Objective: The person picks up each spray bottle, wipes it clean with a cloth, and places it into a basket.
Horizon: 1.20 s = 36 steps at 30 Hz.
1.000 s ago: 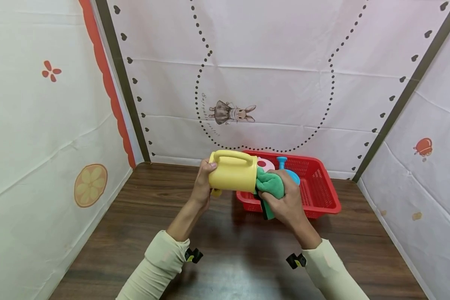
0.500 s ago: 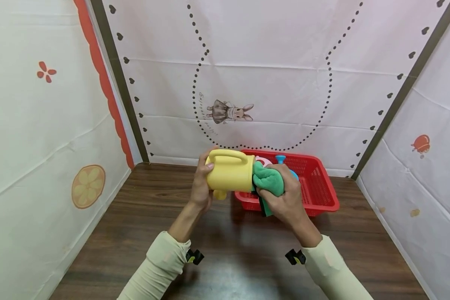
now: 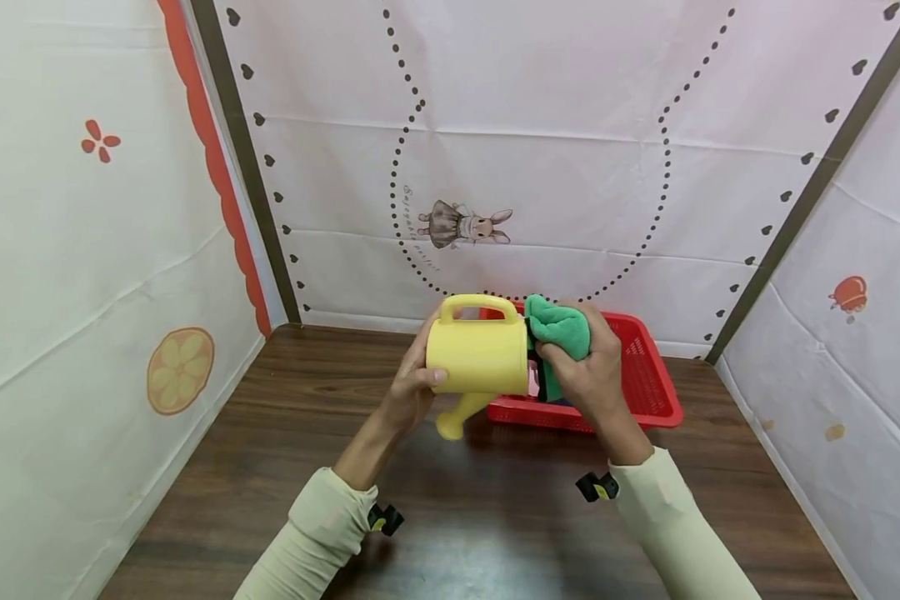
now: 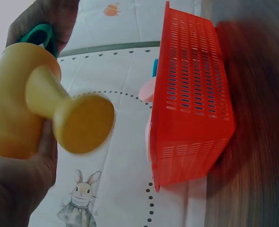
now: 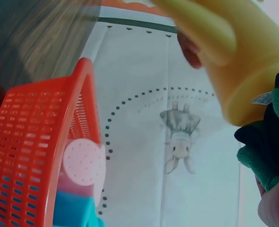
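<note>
A yellow toy watering can [image 3: 477, 357] is held sideways above the table, its handle on top and its spout [image 4: 82, 120] pointing down. My left hand [image 3: 412, 387] grips the can near its left end, with the thumb across the front. My right hand [image 3: 596, 362] holds a bunched green cloth [image 3: 562, 329] with a dark edge at the can's right end. In the right wrist view, the cloth [image 5: 267, 151] lies close to the can's end, beside a small printed label [image 5: 262, 98]. The far fingers of both hands are hidden.
Behind the hands, a red perforated basket [image 3: 648, 375] stands on the dark wooden table [image 3: 450, 517]. A pink sprinkler head [image 5: 85, 161] and a blue piece [image 5: 73, 208] show inside it. Printed white cloth walls [image 3: 540, 183] enclose the table.
The watering can has turned, so its spout now hangs further out below. Both hands have shifted slightly right, and the right hand with the cloth has risen.
</note>
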Available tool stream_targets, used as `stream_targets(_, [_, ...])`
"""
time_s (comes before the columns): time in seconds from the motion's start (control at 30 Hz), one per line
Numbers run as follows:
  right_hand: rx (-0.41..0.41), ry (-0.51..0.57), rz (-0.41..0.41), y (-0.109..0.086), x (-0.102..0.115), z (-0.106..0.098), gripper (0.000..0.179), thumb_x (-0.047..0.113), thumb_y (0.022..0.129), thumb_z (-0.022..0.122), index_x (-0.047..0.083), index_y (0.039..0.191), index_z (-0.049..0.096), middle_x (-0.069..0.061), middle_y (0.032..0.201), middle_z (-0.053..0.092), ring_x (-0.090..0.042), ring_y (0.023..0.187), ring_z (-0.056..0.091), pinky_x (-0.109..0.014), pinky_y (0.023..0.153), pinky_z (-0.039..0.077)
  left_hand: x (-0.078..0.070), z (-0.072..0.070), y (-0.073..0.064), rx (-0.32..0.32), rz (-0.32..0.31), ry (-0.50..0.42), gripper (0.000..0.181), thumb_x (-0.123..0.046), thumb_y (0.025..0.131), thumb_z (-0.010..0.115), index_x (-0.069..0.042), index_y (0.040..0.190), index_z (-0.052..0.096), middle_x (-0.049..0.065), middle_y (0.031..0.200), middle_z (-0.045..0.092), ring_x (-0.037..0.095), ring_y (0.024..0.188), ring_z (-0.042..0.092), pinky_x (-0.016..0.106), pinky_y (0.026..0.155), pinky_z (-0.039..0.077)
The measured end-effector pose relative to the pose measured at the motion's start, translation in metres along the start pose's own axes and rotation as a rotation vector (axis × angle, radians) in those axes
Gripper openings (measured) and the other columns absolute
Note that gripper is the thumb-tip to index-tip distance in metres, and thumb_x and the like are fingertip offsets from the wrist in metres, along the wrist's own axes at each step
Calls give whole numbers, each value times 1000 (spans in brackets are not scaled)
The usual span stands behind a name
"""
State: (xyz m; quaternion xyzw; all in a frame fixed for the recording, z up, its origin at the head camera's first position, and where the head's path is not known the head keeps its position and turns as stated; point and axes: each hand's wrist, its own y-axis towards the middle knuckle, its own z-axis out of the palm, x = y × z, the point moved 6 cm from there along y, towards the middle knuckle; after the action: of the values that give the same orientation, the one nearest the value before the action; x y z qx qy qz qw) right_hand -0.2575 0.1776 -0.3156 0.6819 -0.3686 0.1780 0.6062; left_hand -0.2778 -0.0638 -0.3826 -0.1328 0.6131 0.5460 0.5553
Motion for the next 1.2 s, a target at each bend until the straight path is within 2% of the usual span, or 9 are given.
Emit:
stream_targets(0.1, [-10,12,54,1,-10,-3,53,-6,89,81,-6,139,65,-22,136,72,-8,116,67,-14,99,59,-1,3,-1,63,-1,-66,111,-11,83,55,-14,183,7,1,125,60,10,98,61,21,79,57])
stream_targets(0.2, [0,15,103,0,-17,-4,49,-4,93,79,-4,140,66,-20,137,73,-7,115,68,-13,98,60,-1,4,-2,50,-2,-104,108,-7,85,54,-13,183,8,1,124,60,9,96,63,19,75,59])
stream_targets(0.27, [10,10,125,-2,-21,-3,49,-3,95,78,-3,142,65,-19,138,73,-6,115,68,-13,97,60,-3,4,-1,14,-2,-103,102,-8,87,53,-12,182,13,1,125,59,9,96,64,18,74,60])
stream_targets(0.4, [30,-5,153,-8,-28,-2,51,-2,93,79,-1,142,66,-18,136,73,-7,109,68,-13,92,61,-5,3,3,-85,10,-84,91,-13,89,53,-13,175,24,1,137,57,10,104,67,22,82,65])
stream_targets(0.57, [68,-37,141,-16,-29,4,52,1,90,82,0,140,66,-18,130,73,-11,103,67,-16,86,62,-4,-5,8,-202,29,-68,84,-19,91,53,-16,172,29,3,138,57,10,98,67,21,76,65])
stream_targets(0.67, [79,-46,110,-21,-24,6,53,2,87,84,-1,137,68,-19,126,74,-12,103,66,-17,86,61,-2,-10,12,-238,24,-65,86,-21,93,53,-17,175,27,1,134,59,9,90,67,20,68,63])
stream_targets(0.87, [91,-26,25,-26,-12,9,50,0,83,85,-2,130,70,-20,119,75,-10,101,66,-19,86,60,-4,-16,16,-235,28,-39,89,-22,97,49,-20,181,23,-1,122,60,6,80,62,17,60,57])
stream_targets(1.07, [56,1,-39,-19,2,4,55,-1,80,86,-6,132,67,-23,125,73,-8,109,66,-15,93,60,-4,-15,18,-192,-2,6,77,-25,98,50,-23,174,37,2,127,55,11,88,63,20,65,62])
stream_targets(1.2, [42,18,-23,-10,5,0,59,-3,81,86,-10,135,65,-25,133,71,-6,114,67,-14,97,60,0,-13,15,-176,-42,10,70,-26,97,51,-31,167,45,2,129,54,12,92,63,21,69,62])
